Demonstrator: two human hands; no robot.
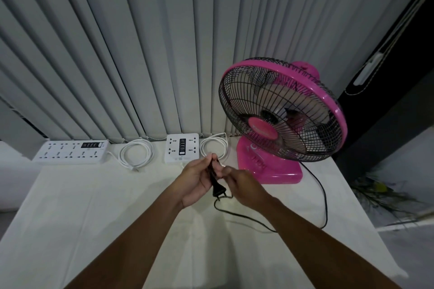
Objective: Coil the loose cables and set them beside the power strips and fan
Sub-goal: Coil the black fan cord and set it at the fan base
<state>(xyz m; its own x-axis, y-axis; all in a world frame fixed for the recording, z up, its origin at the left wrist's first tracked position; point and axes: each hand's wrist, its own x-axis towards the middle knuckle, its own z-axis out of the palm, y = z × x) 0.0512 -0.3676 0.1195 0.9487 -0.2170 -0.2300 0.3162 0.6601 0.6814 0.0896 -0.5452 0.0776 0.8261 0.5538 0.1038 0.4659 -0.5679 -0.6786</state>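
Head view showed both hands raised over the white table. The left hand had its fingers curled shut around the black cable just above its plug, prongs pointing down. The right hand pinched the same cable beside it. The cable ran loose across the table to the pink fan. Two white power strips lay by the blinds, each with a coiled white cable beside it.
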